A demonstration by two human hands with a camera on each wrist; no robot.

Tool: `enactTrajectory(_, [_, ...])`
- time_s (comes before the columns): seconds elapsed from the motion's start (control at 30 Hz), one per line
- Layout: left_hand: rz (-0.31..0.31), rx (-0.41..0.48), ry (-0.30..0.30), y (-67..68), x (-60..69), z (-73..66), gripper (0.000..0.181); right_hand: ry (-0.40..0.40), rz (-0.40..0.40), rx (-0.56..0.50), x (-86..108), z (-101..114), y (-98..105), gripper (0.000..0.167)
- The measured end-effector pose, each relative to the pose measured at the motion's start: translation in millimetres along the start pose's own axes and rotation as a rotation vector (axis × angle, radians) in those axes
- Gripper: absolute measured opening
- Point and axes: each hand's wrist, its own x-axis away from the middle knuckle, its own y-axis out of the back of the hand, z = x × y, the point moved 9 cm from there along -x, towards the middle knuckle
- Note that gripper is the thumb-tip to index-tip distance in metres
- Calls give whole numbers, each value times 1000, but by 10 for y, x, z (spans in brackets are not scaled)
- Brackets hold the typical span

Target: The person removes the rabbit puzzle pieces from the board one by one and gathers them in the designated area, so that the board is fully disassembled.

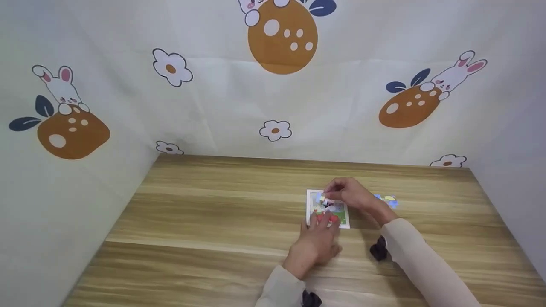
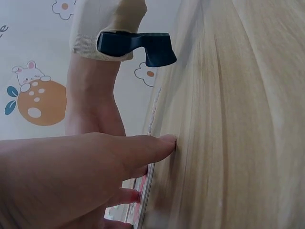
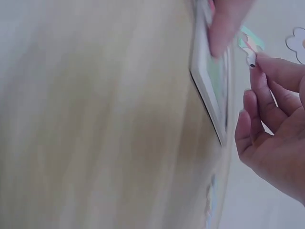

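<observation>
Flat, white-framed puzzle board (image 1: 308, 209) beneath one pinched multicoloured piece (image 3: 249, 44)

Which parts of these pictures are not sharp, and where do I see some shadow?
Right wrist view: the table is smeared by blur, while the right hand and its pinched puzzle piece look clearer; left wrist view: the table's grain is fairly sharp, with a dim shadow beside the left hand; head view: the printed backdrop looks reasonably clear.

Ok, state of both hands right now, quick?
Left hand: open, fingers resting on the puzzle board.
Right hand: closed, pinching a puzzle piece.
</observation>
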Motion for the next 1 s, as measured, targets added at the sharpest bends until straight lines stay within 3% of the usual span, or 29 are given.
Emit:
enactTrajectory(0.2, [12,8,11,-1,3,0,66,-15,-8,54,171,-32,263,11])
enactTrajectory(0.47, [5,-5,11,19,20,-9,67,35,3,109,409,-99,503,11])
enactTrajectory(0.7, [1,19,12,16,15,-18,66,21,9,122,542,-281,568,9])
enactTrajectory(1.0, [13,20,26,23,14,-15,66,-53,23,155,550,-421,561,11])
